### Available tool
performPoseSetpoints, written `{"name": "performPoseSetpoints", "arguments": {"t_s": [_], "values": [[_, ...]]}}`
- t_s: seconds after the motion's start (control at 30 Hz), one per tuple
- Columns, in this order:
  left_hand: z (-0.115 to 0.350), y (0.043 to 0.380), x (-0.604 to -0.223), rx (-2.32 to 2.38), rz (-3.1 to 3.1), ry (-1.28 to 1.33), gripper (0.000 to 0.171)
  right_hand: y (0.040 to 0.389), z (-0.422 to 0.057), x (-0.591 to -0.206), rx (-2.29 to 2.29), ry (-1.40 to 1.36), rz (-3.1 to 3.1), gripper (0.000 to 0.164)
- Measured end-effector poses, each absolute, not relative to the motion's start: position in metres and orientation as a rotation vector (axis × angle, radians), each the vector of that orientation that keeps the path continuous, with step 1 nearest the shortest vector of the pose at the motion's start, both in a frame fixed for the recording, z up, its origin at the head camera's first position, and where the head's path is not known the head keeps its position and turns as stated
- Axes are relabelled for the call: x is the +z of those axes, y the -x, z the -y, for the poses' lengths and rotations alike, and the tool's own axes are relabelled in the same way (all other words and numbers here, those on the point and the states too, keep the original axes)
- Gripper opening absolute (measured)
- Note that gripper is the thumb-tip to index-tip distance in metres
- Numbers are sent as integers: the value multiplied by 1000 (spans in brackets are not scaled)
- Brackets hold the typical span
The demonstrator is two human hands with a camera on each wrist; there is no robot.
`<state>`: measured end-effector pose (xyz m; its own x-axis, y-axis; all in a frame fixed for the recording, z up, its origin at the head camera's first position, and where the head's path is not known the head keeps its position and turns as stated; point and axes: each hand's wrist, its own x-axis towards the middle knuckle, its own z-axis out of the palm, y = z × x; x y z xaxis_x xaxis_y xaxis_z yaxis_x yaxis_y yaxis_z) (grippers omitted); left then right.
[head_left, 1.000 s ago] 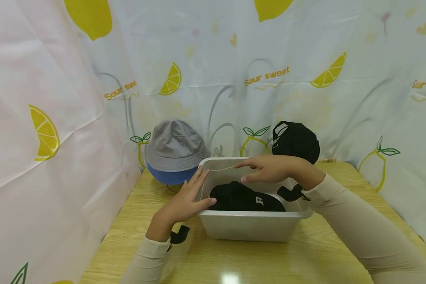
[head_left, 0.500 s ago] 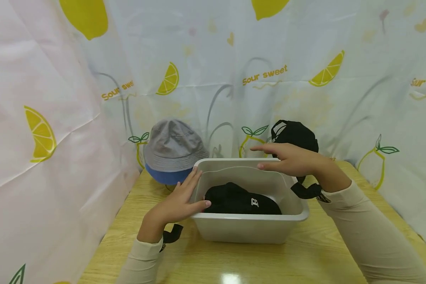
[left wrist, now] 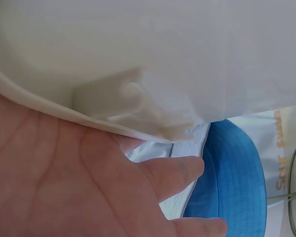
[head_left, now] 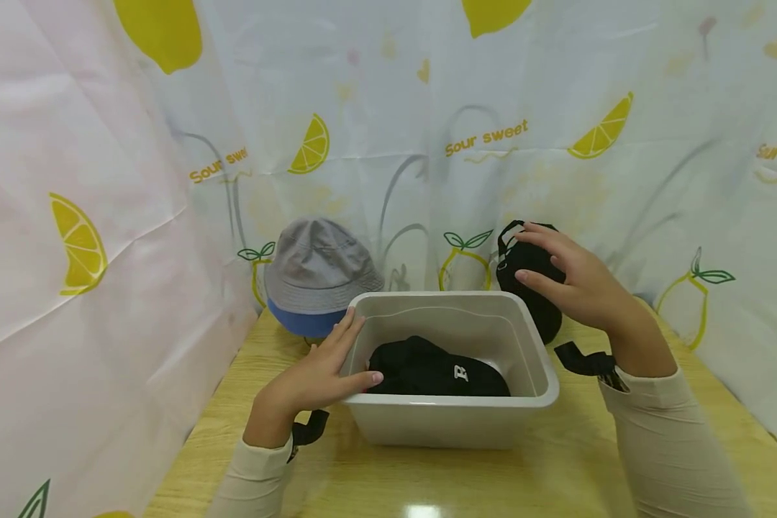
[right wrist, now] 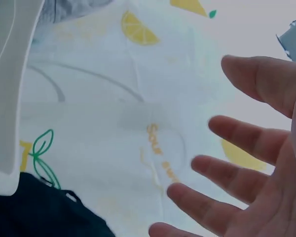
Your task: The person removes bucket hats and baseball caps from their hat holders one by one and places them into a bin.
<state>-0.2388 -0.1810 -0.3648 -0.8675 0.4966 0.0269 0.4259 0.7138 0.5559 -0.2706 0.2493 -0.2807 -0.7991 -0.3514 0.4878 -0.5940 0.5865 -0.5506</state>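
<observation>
My left hand (head_left: 314,378) rests at the left rim of a beige plastic bin (head_left: 440,424), its fingers extended along the edge and its thumb over the front corner. The left wrist view shows the palm (left wrist: 64,173) against the rim. Inside the bin lies a black baseball cap (head_left: 421,367) with a white letter on it. My right hand (head_left: 579,277) hovers with spread fingers, holding nothing. It overlaps another black cap (head_left: 544,313) standing behind the bin's right side, which shows a strap opening. In the right wrist view that cap (right wrist: 39,212) sits low, apart from the fingers.
A grey bucket hat (head_left: 320,266) with a blue underside stands at the back left, on a thin wire support. The wooden table (head_left: 233,432) is bounded by a lemon-print curtain (head_left: 375,86) at the back and sides.
My right hand has moved from above the bin rightward to the black cap behind it. The bin has shifted slightly left and nearer, my left hand staying at its rim.
</observation>
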Motion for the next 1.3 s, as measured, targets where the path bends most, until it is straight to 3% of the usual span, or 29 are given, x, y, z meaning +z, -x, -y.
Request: {"name": "performPoseSetpoints", "arguments": {"t_s": [0.4,0.97,1.3], "values": [[180,238,-365,839,-2783,-765,106,270,-282,-338,1175,-361,2328,75],[183,238,-367,818,-2809,-762,106,305,-292,-377,1331,-65,2230,94],[180,237,-365,826,-2811,-777,106,325,-295,-397,1309,-50,2243,104]]}}
